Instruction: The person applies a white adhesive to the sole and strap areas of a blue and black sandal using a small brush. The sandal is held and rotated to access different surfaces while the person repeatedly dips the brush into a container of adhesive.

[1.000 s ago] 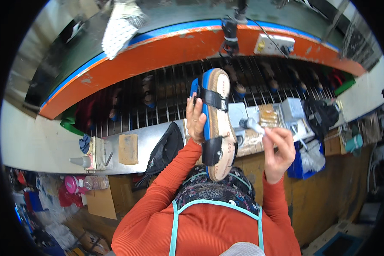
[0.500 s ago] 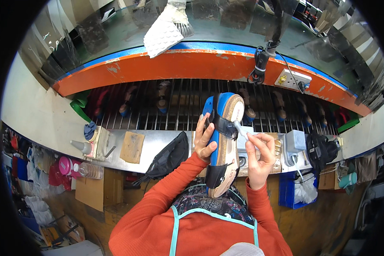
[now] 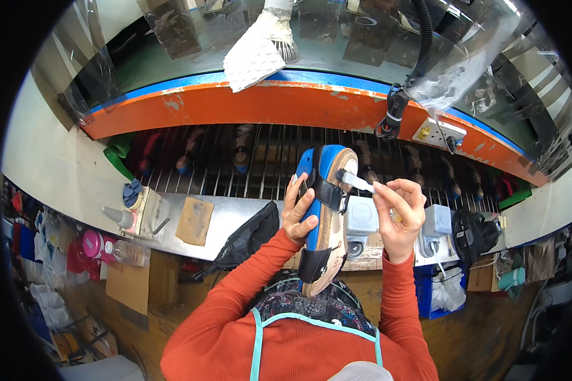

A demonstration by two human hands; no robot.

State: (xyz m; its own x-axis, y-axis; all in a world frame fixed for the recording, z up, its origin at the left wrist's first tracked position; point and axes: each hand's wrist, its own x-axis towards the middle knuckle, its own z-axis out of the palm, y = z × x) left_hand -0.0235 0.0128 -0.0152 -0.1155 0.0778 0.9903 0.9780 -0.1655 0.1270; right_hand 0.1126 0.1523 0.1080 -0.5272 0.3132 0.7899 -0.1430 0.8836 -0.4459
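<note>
My left hand (image 3: pixel 297 213) is closed around the side of a sandal (image 3: pixel 330 232) on a blue last, holding it upright and tilted above the bench. The sandal has black straps and a brown, cork-like edge around a pale face. Between the thumb and fingers of my right hand (image 3: pixel 400 219) is a small brush (image 3: pixel 358 182) with a pale handle. Its dark tip touches the sandal's pale face near the far end, just above a black strap.
Two grey containers (image 3: pixel 361 216) (image 3: pixel 438 219) stand on the metal bench near my right hand. Left lie a black mesh bag (image 3: pixel 251 238) and a brown pad (image 3: pixel 195 221). Beyond, several shoes rest on a rod rack (image 3: pixel 267 168) under an orange beam (image 3: pixel 235 108). A white brush (image 3: pixel 254 57) hangs above.
The brush has swung flatter, its tip shifting from by the strap to farther up the pale face. My right hand has moved slightly right; the sandal has tipped and lowered a little.
</note>
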